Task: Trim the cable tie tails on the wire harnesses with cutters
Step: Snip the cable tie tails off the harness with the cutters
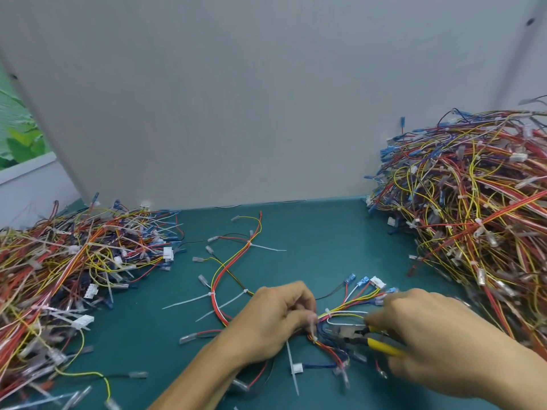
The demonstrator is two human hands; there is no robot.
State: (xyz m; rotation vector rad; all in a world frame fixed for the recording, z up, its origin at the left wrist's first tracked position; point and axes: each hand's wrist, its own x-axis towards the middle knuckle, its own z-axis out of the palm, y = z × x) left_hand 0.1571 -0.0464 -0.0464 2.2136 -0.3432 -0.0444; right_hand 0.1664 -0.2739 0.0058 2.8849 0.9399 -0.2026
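A wire harness (231,267) of red, yellow and white wires lies across the green table, with white cable tie tails (183,300) sticking out to the left. My left hand (275,318) pinches the harness near its bundled end. My right hand (438,335) grips yellow-handled cutters (364,335), whose metal jaws point left at the wires just beside my left fingers. Another long tie tail (291,368) hangs down below the held spot. Blue terminals and a white connector (377,282) fan out above my right hand.
A big pile of harnesses (479,208) fills the right side. A second, flatter pile (74,267) covers the left. A grey wall panel (236,113) stands along the table's back edge. Bare green mat (319,238) shows between the piles.
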